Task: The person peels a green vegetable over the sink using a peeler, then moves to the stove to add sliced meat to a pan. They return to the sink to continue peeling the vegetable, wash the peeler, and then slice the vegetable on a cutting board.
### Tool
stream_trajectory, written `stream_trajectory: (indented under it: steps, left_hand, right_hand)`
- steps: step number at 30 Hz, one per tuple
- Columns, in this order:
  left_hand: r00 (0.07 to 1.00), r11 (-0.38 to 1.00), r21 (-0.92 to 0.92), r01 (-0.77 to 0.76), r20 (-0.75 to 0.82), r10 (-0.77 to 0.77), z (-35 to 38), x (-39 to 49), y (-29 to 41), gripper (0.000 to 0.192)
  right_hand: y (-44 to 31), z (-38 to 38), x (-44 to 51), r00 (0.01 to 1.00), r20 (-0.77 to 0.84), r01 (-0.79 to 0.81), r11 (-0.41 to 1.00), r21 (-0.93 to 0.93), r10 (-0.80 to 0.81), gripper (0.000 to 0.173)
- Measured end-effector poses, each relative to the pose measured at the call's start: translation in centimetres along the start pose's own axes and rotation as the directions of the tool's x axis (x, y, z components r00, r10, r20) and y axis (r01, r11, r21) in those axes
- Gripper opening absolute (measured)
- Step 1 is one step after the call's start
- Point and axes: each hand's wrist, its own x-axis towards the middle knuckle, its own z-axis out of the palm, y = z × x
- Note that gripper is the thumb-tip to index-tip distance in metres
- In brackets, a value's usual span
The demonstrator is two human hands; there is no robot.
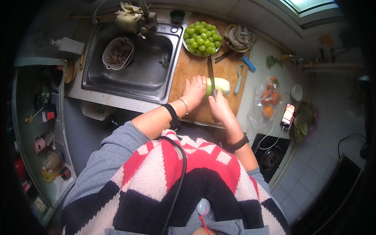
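Note:
A pale green peeled vegetable [222,85], perhaps a gourd or radish, lies crosswise on the wooden cutting board [188,69]. My left hand [195,90] rests on its left part, fingers bent over it and hiding that end. In my right hand [219,106] is the handle of a kitchen knife [211,70]. Its blade points away from me across the vegetable, with the tip close to the grape plate. Whether the edge has entered the flesh I cannot tell. A light green peeler [238,80] lies to the right on the board.
Green grapes [202,38] fill a plate behind the knife, beside a bowl of shrimp [239,38]. A blue-handled tool [248,63] lies near dark chopsticks [223,56]. Left is a steel sink [149,67] holding a white basket [117,53] of meat. Bagged oranges [270,98] and a phone [288,114] are right.

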Motion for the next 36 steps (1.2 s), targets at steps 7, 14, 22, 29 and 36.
stream_trajectory:
  steps: [7,14,22,29,36]
  left_hand:
    - [1.0,0.999,-0.051,0.007,0.004,-0.007,0.6,0.2,-0.4,0.053]
    - [0.998,0.998,0.015,-0.061,-0.029,0.061,0.2,0.3,-0.2,0.055]
    - [0.953,0.949,-0.232,-0.213,0.165,0.254,-2.8,1.6,-1.4,0.059]
    - [0.859,0.291,-0.816,0.499,0.42,-0.293,-1.1,10.0,-11.6,0.039]
    - [0.799,-0.055,-0.866,0.497,0.481,-0.359,3.5,15.2,-14.1,0.034]
  right_hand:
    - [-0.8,-0.2,-0.1,0.994,0.063,-0.09,0.996,0.029,0.088,0.05]
    - [0.1,0.2,-0.6,0.997,0.031,-0.082,0.979,0.189,0.077,0.046]
    - [4.7,0.4,-2.8,0.997,-0.017,-0.055,0.873,0.485,0.073,0.043]
    - [6.6,0.4,-3.3,0.891,-0.426,0.179,0.984,0.013,-0.156,0.041]
    - [5.1,-3.0,-1.1,0.945,-0.327,0.062,0.97,0.237,0.019,0.044]
